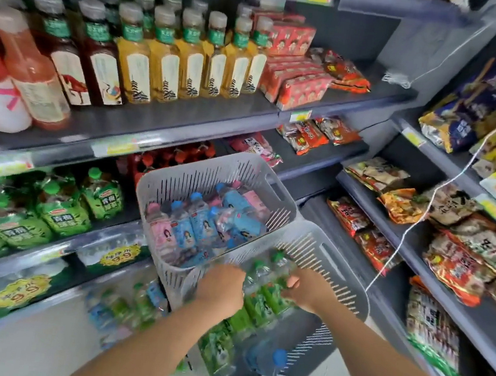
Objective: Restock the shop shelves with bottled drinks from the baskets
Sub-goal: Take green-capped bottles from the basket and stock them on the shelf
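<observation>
**A:** What do we have around us?

**B:** Grey shelving on the left and on the right, meeting at a far corner. High on the left we see a row of yellow tea bottles (189, 68). Dark red bottles (100, 60) stand to their left and red cartons (294, 81) to their right. Lower on the left stand green-wrapped drinks (59, 214). The right shelves hold snack packets (456, 263), and a white cord (425, 206) hangs slantwise across them.

**A:** Does anything stand in our way?

**B:** The far basket (191, 181) sits between our hands and the left shelves. It hides part of a row of red-capped bottles (179, 154) behind it. Its near corner overlaps the far rim of the near basket (338, 280); we cannot tell whether it rests there.

**A:** And what is in the baskets?

**B:** The far one is piled with small blue and pink bottles (202, 222) lying at all angles. The near one holds green-labelled bottles (217, 352) along its left side and far end. One clear blue-capped bottle (269, 359) lies nearer to us.

**A:** Our hands?

**B:** Both reach into the far end of the near basket. Our right hand (306, 290) curls round a green bottle (271, 293), thumb on top. Our left hand (220, 287) is just beside it, its back toward us and its fingers bent down out of sight. We cannot tell what it has hold of.
</observation>
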